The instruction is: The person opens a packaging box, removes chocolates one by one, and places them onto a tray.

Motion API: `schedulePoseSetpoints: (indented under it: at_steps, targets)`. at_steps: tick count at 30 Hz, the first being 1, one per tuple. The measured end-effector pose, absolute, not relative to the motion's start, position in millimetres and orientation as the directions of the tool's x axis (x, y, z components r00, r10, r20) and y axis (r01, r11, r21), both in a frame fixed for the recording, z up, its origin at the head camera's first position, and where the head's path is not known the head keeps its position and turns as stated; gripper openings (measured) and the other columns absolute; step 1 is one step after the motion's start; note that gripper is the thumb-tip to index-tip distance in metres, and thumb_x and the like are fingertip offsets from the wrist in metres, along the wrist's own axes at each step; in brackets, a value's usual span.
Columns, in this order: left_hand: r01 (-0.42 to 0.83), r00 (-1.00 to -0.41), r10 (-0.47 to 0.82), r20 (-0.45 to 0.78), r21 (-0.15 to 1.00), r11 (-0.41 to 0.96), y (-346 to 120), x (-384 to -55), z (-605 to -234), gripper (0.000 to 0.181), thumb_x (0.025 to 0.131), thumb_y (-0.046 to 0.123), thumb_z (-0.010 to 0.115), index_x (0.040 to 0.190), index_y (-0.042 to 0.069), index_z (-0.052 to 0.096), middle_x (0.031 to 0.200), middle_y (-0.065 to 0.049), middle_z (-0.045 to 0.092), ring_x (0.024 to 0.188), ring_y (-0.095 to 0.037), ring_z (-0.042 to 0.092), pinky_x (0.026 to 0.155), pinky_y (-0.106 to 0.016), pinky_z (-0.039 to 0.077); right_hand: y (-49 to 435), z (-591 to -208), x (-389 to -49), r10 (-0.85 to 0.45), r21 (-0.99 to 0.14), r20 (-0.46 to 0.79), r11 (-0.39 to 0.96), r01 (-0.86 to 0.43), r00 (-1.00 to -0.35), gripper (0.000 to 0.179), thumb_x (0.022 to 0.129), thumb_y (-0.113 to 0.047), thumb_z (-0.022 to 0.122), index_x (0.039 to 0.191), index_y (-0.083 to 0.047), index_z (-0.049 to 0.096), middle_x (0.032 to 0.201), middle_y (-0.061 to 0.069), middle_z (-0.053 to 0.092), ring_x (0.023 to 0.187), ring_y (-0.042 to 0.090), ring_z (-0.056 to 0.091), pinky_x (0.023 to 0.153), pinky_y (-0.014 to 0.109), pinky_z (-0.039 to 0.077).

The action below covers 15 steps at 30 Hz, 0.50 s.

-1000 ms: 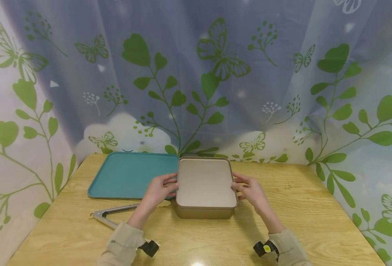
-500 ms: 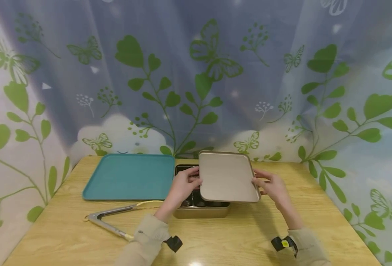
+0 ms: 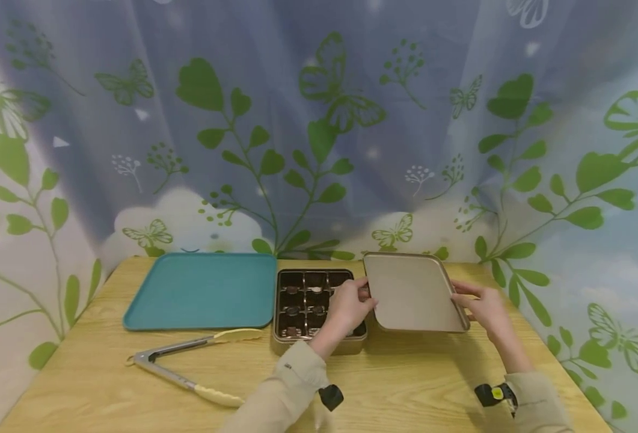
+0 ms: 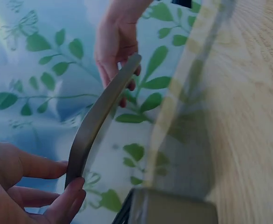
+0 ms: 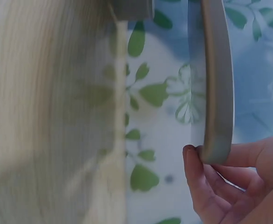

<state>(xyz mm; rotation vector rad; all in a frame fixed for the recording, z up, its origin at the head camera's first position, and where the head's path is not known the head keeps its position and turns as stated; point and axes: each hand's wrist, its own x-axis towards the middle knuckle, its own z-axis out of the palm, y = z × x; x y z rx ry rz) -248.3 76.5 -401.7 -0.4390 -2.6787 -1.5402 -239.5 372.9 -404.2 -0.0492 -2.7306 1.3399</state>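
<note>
A square beige metal lid is held up by both hands, to the right of its tin box. My left hand pinches its left edge between thumb and fingers, and my right hand pinches the right edge. Both wrist views show the lid edge-on, raised above the table. Uncovered, the square tin box shows a dark divided insert with small dark and pale pieces in its compartments. The left hand and forearm hide the box's right part.
A teal tray lies left of the box. In front of it, tongs with yellow tips lie spread on the wooden table. A leaf-patterned curtain hangs behind the table.
Both hands have lifted the lid off the box and carried it to the right, exposing the divided insert. The view has shifted slightly, and the tongs are now fully visible.
</note>
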Motion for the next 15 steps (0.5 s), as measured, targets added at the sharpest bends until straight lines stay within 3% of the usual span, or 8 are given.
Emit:
schedulePoseSetpoints:
  at_steps: [3, 6, 9, 13, 15]
  targets:
    - [0.255, -0.962, 0.221, 0.162, 0.822, 0.509, 92.0, -248.4, -405.7, 0.051, 0.093, 0.012, 0.075, 0.139, -0.002, 0.059, 0.105, -0.009, 0.074, 0.096, -0.022, 0.070, 0.085, -0.037, 0.057, 383.8, -407.2, -240.6, 0.077, -0.774, 0.061, 0.633, 0.002, -0.995, 0.047, 0.103, -0.010, 0.059, 0.144, 0.010, 0.049, 0.136, 0.037, 0.054, 0.100, 0.032, 0.070, 0.068, 0.033, 0.060]
    - [0.285, -0.955, 0.232, 0.184, 0.780, 0.557, 105.3, -248.5, -411.5, 0.041, 0.091, 0.010, 0.076, 0.129, -0.005, 0.066, 0.096, -0.009, 0.072, 0.083, -0.022, 0.067, 0.074, -0.035, 0.056, 392.9, -411.1, -242.2, 0.082, -0.762, 0.028, 0.647, 0.032, -0.996, 0.047, 0.102, -0.008, 0.058, 0.144, 0.011, 0.047, 0.137, 0.036, 0.052, 0.095, 0.023, 0.070, 0.067, 0.031, 0.059]
    - [0.320, -0.945, 0.256, 0.201, 0.717, 0.619, 116.7, -248.3, -419.8, 0.042, 0.090, 0.006, 0.074, 0.128, -0.009, 0.064, 0.105, -0.017, 0.070, 0.076, -0.023, 0.062, 0.068, -0.034, 0.055, 400.7, -415.7, -244.0, 0.068, -0.751, -0.009, 0.658, 0.051, -0.998, 0.048, 0.102, -0.006, 0.056, 0.144, 0.013, 0.045, 0.139, 0.036, 0.050, 0.098, 0.025, 0.068, 0.069, 0.034, 0.059]
    - [0.307, -0.949, 0.266, 0.171, 0.692, 0.653, 129.3, -246.9, -431.3, 0.044, 0.087, 0.000, 0.068, 0.129, -0.013, 0.061, 0.125, -0.027, 0.063, 0.081, -0.024, 0.058, 0.078, -0.039, 0.056, 407.9, -422.1, -246.4, 0.044, -0.728, -0.046, 0.682, 0.063, -0.998, 0.047, 0.101, -0.004, 0.055, 0.143, 0.015, 0.045, 0.139, 0.038, 0.049, 0.106, 0.036, 0.065, 0.073, 0.040, 0.060]
    - [0.291, -0.952, 0.267, 0.148, 0.700, 0.652, 134.3, -246.5, -436.0, 0.032, 0.084, -0.004, 0.066, 0.116, -0.012, 0.067, 0.120, -0.026, 0.063, 0.082, -0.024, 0.056, 0.079, -0.040, 0.054, 411.0, -425.9, -247.7, 0.045, -0.714, -0.059, 0.696, 0.074, -0.997, 0.047, 0.100, -0.003, 0.056, 0.142, 0.015, 0.046, 0.137, 0.038, 0.051, 0.103, 0.034, 0.066, 0.072, 0.039, 0.059]
